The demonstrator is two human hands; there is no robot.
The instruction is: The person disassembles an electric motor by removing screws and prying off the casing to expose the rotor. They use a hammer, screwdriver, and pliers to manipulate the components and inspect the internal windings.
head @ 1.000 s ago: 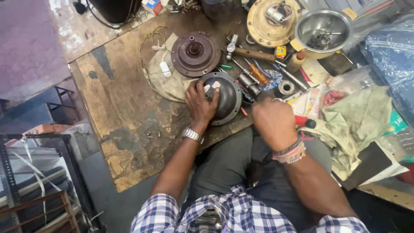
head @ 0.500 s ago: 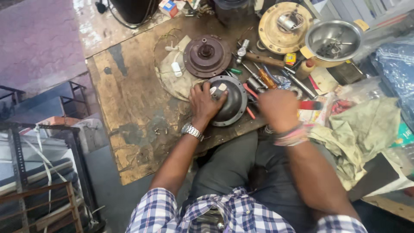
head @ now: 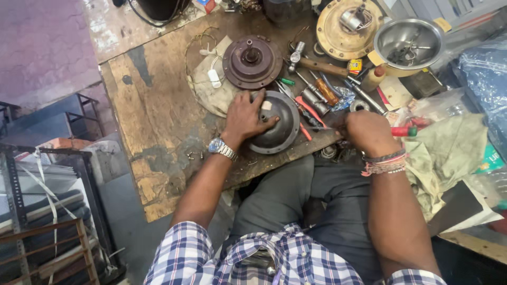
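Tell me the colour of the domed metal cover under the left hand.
Dark grey, a pale patch on top: the domed metal cover under the left hand, head view.

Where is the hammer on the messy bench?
In the head view, the hammer lies near the top of the wooden bench, right of the brown round motor part and just below the yellow round housing.

Single head view, steep downward look, close above workbench (head: 158,121) and lap.
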